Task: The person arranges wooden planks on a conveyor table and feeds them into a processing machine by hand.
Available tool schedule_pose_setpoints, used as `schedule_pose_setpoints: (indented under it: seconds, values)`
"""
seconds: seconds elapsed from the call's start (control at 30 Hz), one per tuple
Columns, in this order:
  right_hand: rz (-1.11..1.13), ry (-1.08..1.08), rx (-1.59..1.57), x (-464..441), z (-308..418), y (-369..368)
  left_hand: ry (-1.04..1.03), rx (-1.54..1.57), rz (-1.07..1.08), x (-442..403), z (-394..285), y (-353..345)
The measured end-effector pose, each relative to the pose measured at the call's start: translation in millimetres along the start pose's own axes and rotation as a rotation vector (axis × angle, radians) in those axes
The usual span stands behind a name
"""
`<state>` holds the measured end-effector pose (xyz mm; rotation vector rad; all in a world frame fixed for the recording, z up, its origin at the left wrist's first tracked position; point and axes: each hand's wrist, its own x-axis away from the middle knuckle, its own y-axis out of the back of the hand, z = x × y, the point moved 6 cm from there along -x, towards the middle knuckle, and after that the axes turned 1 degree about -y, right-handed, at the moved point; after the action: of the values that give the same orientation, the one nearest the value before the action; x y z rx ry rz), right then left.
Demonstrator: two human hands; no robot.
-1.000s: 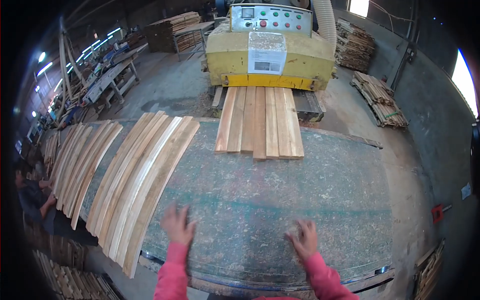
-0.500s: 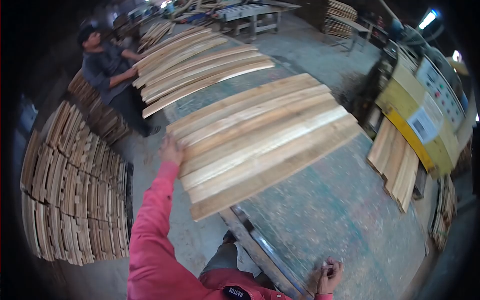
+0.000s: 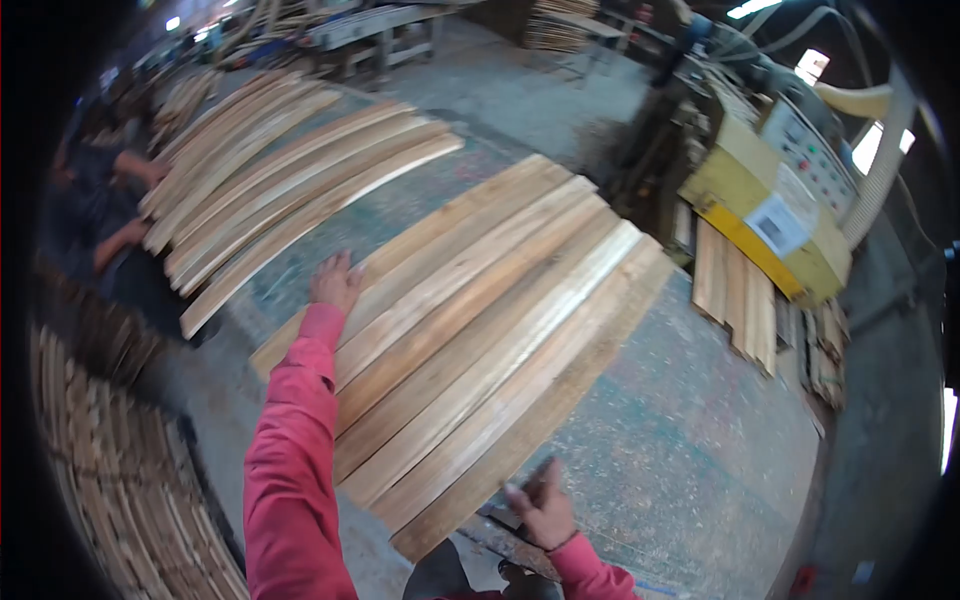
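Observation:
A row of wooden boards (image 3: 480,330) lies side by side across the worktable (image 3: 690,430), their near ends sticking out past its edge. At the far side of this row is my left hand (image 3: 337,282), fingers stretched out against the outermost board. Close to the nearest board's long edge, my right hand (image 3: 543,508) is held with thumb and fingers apart, somewhat blurred; whether it touches the wood I cannot tell. Neither hand is wrapped around anything.
Another group of boards (image 3: 300,190) lies farther along the table, with a co-worker (image 3: 100,210) holding their ends. Stacked wood (image 3: 130,470) stands at lower left. A yellow machine (image 3: 755,220) with a control panel is at right, boards beneath it.
My left hand has gone from the boards' near ends to the far side of the row. My right hand has opened and come up beside the nearest board. The view has turned right.

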<state>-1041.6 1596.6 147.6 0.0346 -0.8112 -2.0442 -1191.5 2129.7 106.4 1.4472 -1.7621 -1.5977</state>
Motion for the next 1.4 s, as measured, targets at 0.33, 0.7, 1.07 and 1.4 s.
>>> schedule_pose_setpoints:
  seconds: [0.33, 0.7, 1.07, 1.4]
  values:
    - [-0.115, -0.187, 0.076, -4.4, 11.1, -19.8, 0.219, -0.075, 0.082, 43.8, -77.7, 6.1]
    - [-0.101, -0.232, 0.187, 151.5, -128.3, 86.5, 0.179, -0.089, -0.022, 244.9, -199.6, 47.6]
    - [-0.369, -0.491, 0.216, 308.1, -309.7, 272.7, 0.115, -0.085, 0.079, 447.0, -440.6, 50.6]
    - [-0.477, -0.245, 0.264, 382.4, -335.0, 315.3, -0.377, 0.081, 0.309, 561.5, -463.8, 116.2]
